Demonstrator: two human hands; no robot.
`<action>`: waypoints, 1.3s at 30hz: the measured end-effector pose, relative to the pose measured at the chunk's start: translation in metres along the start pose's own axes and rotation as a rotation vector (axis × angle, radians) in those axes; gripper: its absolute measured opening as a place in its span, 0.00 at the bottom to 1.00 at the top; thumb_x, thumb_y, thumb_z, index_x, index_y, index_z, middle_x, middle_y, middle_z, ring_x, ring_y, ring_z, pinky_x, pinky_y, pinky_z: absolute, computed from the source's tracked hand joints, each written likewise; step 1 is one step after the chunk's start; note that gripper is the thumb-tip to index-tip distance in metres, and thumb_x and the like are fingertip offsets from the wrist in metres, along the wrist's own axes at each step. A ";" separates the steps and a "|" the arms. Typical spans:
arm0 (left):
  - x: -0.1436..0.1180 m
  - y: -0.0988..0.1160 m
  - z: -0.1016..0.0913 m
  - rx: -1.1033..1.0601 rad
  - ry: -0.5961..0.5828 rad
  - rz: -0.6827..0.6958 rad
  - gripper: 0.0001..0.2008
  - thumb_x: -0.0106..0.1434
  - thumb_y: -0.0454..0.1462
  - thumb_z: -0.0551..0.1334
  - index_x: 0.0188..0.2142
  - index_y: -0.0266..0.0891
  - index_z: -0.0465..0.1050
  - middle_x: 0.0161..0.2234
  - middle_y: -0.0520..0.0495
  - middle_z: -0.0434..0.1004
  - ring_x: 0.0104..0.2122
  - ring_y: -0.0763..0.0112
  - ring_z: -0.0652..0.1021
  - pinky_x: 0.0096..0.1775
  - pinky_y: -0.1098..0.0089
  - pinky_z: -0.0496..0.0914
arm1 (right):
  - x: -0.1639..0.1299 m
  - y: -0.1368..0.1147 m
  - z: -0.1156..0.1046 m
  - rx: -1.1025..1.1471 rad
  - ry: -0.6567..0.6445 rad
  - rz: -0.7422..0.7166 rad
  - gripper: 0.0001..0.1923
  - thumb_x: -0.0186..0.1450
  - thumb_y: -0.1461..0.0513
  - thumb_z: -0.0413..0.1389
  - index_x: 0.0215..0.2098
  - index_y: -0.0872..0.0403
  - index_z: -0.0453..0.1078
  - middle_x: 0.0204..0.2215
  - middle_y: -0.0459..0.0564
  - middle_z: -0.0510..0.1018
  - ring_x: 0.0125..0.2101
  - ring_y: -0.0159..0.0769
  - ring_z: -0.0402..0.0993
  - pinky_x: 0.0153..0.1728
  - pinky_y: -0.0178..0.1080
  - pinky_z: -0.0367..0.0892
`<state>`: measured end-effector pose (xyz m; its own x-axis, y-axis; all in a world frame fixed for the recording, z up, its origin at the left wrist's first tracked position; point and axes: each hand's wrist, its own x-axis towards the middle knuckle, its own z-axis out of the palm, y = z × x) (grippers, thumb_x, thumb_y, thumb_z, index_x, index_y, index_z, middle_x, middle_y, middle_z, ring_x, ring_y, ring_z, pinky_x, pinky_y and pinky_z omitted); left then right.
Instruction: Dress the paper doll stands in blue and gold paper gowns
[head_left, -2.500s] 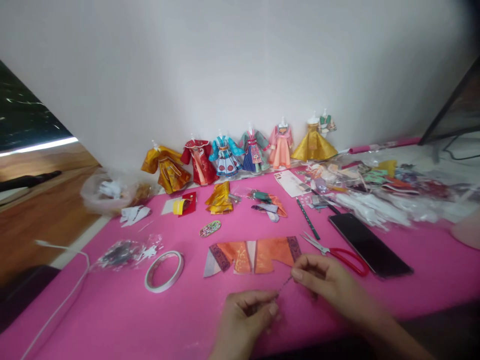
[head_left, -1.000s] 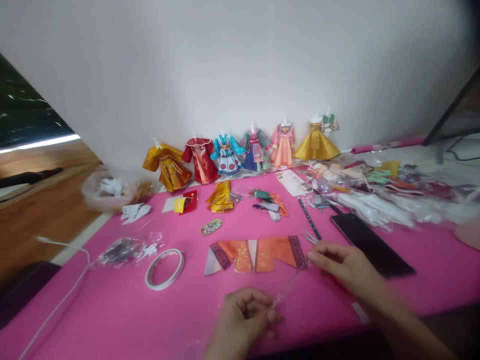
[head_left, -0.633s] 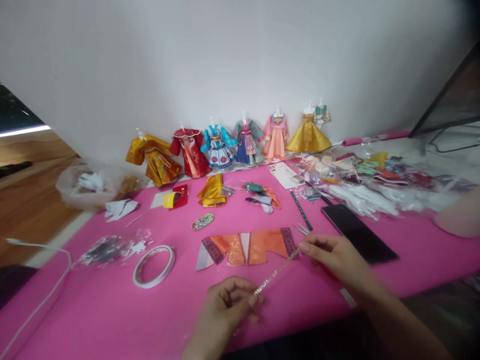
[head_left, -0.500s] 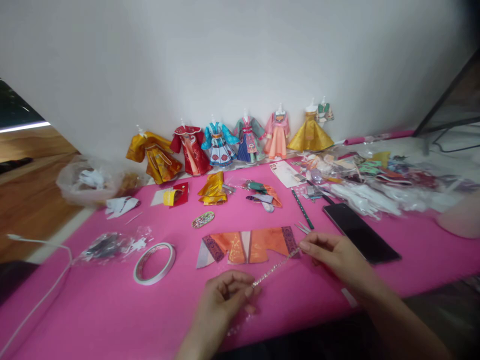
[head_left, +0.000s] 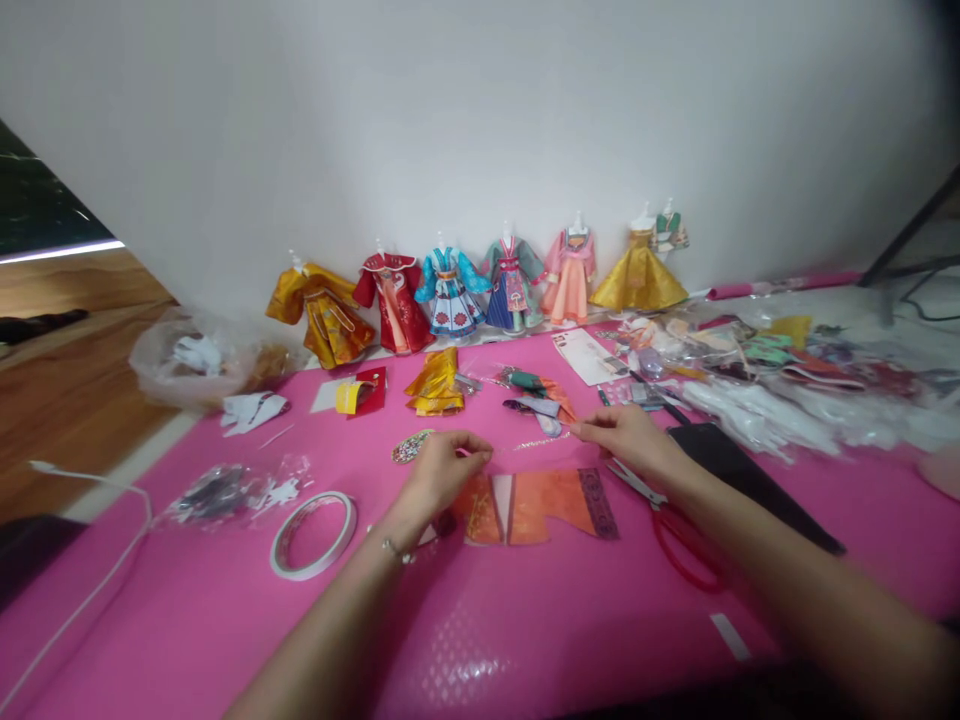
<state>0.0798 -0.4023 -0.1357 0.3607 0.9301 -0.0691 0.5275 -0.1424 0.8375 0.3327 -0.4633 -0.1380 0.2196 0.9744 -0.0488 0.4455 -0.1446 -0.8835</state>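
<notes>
A thin strip of sparkly trim [head_left: 541,443] stretches between my two hands above the pink work surface. My right hand [head_left: 626,437] pinches its right end. On the other side my left hand [head_left: 450,468] has its fingertips pressed together at the left end, where the strip looks faint and blurred. Just below lies a small orange doll robe [head_left: 536,505], spread flat with dark patterned cuffs; my left wrist covers its left sleeve. Red-handled scissors [head_left: 637,482] lie partly beneath my right forearm. An oval patterned piece [head_left: 409,446] sits behind my left hand.
Several dressed doll forms [head_left: 450,290] stand along the wall. A tape roll [head_left: 313,535] and plastic packets [head_left: 217,495] lie at left. To the right are a black phone [head_left: 757,490] and heaped bagged pieces [head_left: 780,400]. A white cable [head_left: 112,570] runs down the left side.
Both hands have moved away from me, the left one farthest, carrying the trim from in front of the orange robe to beyond it. The scissors' red handles now show.
</notes>
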 end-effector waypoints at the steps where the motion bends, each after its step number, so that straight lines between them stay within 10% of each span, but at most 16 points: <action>1: 0.009 -0.002 0.000 0.025 -0.002 -0.003 0.05 0.55 0.35 0.63 0.29 0.36 0.78 0.28 0.47 0.81 0.28 0.69 0.77 0.32 0.71 0.69 | 0.008 0.002 0.001 -0.026 0.001 -0.003 0.16 0.55 0.50 0.59 0.24 0.56 0.74 0.18 0.43 0.69 0.20 0.30 0.60 0.23 0.34 0.54; 16: 0.060 -0.038 -0.012 0.253 -0.100 -0.041 0.03 0.48 0.34 0.65 0.23 0.36 0.78 0.21 0.51 0.78 0.22 0.72 0.73 0.25 0.73 0.63 | 0.055 0.027 0.036 -0.389 -0.075 -0.056 0.06 0.56 0.61 0.59 0.28 0.53 0.80 0.28 0.48 0.84 0.32 0.39 0.78 0.30 0.33 0.63; 39: 0.032 -0.027 -0.030 0.603 0.021 0.083 0.12 0.56 0.29 0.59 0.32 0.38 0.82 0.35 0.41 0.83 0.37 0.58 0.80 0.40 0.67 0.68 | 0.038 0.005 0.022 -0.639 -0.082 -0.119 0.09 0.59 0.65 0.56 0.31 0.51 0.79 0.32 0.50 0.84 0.33 0.42 0.78 0.30 0.37 0.61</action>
<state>0.0544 -0.3586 -0.1443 0.4070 0.9134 -0.0009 0.8435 -0.3754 0.3842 0.3244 -0.4231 -0.1543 0.0814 0.9963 -0.0260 0.8963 -0.0845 -0.4353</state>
